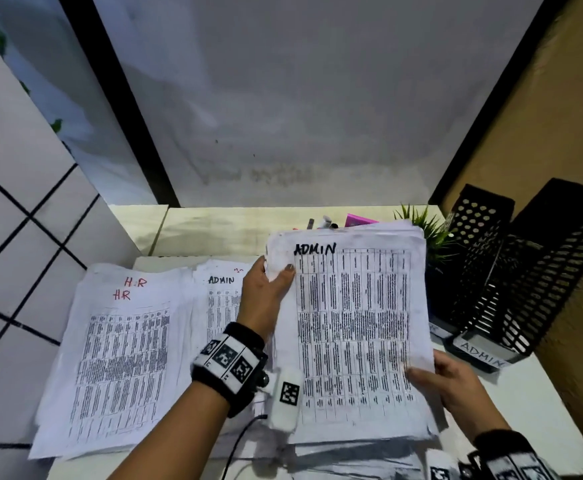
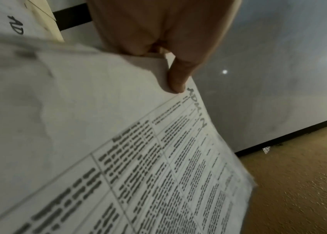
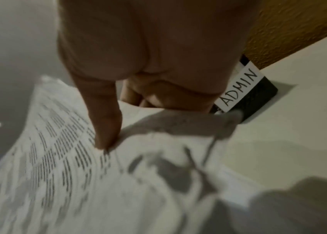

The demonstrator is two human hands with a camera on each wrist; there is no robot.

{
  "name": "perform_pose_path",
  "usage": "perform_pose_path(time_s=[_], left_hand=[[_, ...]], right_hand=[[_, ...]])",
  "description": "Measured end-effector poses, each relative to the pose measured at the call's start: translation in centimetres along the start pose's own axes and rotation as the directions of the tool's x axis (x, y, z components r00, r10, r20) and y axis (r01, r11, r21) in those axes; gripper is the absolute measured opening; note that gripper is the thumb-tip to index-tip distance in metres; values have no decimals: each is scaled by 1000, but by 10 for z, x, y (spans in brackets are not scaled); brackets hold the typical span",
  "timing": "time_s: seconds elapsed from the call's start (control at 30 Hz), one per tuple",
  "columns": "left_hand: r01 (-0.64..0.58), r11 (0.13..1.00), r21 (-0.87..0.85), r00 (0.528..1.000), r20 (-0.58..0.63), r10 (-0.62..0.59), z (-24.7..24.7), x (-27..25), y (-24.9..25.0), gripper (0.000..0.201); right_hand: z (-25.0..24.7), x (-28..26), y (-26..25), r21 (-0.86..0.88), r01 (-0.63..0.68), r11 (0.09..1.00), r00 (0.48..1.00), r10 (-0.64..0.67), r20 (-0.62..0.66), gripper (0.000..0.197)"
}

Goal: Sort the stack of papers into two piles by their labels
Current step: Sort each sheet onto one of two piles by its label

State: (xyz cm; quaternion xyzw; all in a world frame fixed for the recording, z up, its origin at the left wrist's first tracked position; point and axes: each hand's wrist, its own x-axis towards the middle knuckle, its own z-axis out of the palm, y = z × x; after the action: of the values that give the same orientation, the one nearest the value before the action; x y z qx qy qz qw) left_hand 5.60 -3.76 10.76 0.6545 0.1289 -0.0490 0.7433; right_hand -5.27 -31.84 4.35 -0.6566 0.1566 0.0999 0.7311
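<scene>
I hold a stack of printed papers (image 1: 355,323) tilted up at the table's right; its top sheet is marked ADMIN in black. My left hand (image 1: 278,271) pinches that top sheet's upper left corner, thumb on its face (image 2: 176,79), fingers behind it. My right hand (image 1: 433,374) grips the stack's lower right edge, thumb (image 3: 106,126) pressed on the print and fingers curled under. An HR pile (image 1: 120,358) with red labels lies flat at the left. An ADMIN pile (image 1: 219,299) lies in the middle, partly hidden by my left hand.
Black mesh file trays stand at the right by the ochre wall, the nearest one labelled ADMIN (image 1: 484,353) (image 3: 240,88). A small green plant (image 1: 425,226) and pens with a pink item (image 1: 355,220) sit behind the stack. The white table (image 1: 542,410) ends near my arms.
</scene>
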Motion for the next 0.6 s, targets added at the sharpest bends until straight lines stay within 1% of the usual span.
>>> perform_pose_path(time_s=[0.03,0.1,0.13,0.2,0.23,0.27,0.3,0.33,0.37,0.4,0.43,0.5,0.53,0.6], left_hand=[[-10,1000,-7,1000,-19,10,-3,2,2,75],[-17,999,-35,998,-58,15,-10,3,4,77],[-19,999,-37,998,-67,17,-12,1,6,77],[-26,999,-24,999,-41,25,-17,-2,6,81],[-16,1000,-19,1000,-25,16,-22,-1,3,78],[-20,1000,7,999,-40,20,-24,-2,1,63],[-41,997,59,997,-62,45,-27,-2,-1,43],[-55,992,111,994,-86,64,-29,-4,-3,31],[-72,983,167,989,-119,93,-33,-5,-5,31],[-67,980,185,984,-149,95,-36,-7,-6,37],[-65,979,191,977,-188,101,-38,-9,-8,42],[-58,982,181,962,-253,103,-41,-13,-12,45],[-58,984,169,957,-270,102,-43,-13,-15,45],[-92,983,161,944,-301,138,-43,-15,-17,44]], right_hand=[[5,-3,-7,15,20,1000,999,-20,33,64],[14,-3,-13,55,21,998,995,-27,101,79],[17,-2,-13,50,20,999,993,-26,115,87],[21,1,-12,30,19,999,992,-23,120,94],[23,1,-12,42,17,999,992,-22,128,95],[25,2,-11,61,14,998,991,-22,129,96],[27,3,-9,83,4,997,993,-14,120,97],[29,5,-6,100,-6,995,994,-6,111,98],[32,6,-4,96,-10,995,995,0,102,97],[34,7,-2,85,-8,996,996,0,89,94],[36,9,1,71,-2,997,997,-4,76,89],[40,9,5,52,17,998,998,-20,61,83],[42,9,5,56,27,998,998,-30,61,83],[46,10,5,98,36,995,998,-41,56,90]])
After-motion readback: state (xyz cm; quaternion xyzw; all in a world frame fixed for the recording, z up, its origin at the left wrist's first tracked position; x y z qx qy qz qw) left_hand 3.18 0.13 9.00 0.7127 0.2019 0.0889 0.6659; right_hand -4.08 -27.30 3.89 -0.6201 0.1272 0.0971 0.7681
